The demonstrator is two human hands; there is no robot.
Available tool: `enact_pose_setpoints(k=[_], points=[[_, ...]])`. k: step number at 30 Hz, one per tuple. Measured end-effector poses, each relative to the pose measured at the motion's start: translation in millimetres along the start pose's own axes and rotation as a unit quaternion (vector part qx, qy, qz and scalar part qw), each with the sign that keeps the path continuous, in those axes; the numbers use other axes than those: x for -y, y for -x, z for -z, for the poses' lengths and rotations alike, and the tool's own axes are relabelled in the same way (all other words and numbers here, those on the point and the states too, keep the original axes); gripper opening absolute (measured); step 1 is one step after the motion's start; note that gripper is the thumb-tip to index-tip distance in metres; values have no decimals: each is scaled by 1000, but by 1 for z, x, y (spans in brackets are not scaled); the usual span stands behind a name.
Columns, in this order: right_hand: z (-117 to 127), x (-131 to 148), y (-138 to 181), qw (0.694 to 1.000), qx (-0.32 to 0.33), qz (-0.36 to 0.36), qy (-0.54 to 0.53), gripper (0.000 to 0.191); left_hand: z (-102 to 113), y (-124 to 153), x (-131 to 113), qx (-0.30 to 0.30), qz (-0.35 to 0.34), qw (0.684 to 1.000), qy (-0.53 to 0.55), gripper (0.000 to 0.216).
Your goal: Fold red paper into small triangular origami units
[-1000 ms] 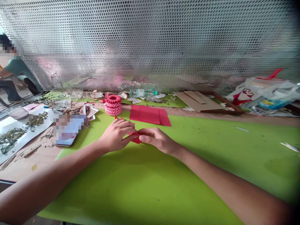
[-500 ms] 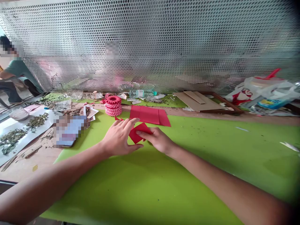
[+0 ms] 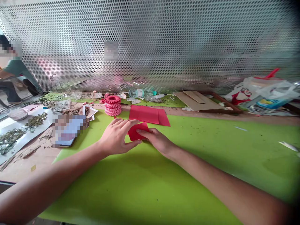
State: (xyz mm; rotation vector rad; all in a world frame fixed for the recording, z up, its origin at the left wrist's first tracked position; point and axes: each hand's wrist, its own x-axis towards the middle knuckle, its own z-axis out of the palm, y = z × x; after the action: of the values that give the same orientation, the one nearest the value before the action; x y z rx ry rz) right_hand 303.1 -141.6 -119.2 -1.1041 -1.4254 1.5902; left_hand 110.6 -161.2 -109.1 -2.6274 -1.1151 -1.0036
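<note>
A small red paper square lies on the green mat between my two hands. My left hand rests flat beside it with fingers stretched over its left edge. My right hand presses its fingertips down on the paper's right part. Behind them lies a stack of red paper sheets. A pile of folded pink-red paper rings stands further left.
A perforated metal screen closes the back. A blurred flat object, dried leaves on white sheets, a plastic bottle, cardboard pieces and plastic bags lie around. Another person sits at far left.
The narrow folded red piece pinched between both hands has been opened out into a square. My left hand has spread flat, and my right hand now presses the paper down.
</note>
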Motion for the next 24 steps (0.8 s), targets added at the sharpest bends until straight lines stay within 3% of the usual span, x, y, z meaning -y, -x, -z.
enact_pose_setpoints(k=[3, 10, 16, 24], points=[[-2, 1, 2, 1000, 17, 5, -17, 34, -1, 0, 1, 14, -7, 1000, -10, 59], [-1, -2, 2, 998, 21, 15, 58, 38, 2, -1, 3, 2, -35, 999, -6, 39], [5, 3, 5, 988, 67, 88, 105, 42, 5, -3, 4, -25, -14, 998, 50, 25], [5, 10, 12, 950, -19, 217, 223, 39, 1, -2, 11, -11, 55, 984, 167, 18]])
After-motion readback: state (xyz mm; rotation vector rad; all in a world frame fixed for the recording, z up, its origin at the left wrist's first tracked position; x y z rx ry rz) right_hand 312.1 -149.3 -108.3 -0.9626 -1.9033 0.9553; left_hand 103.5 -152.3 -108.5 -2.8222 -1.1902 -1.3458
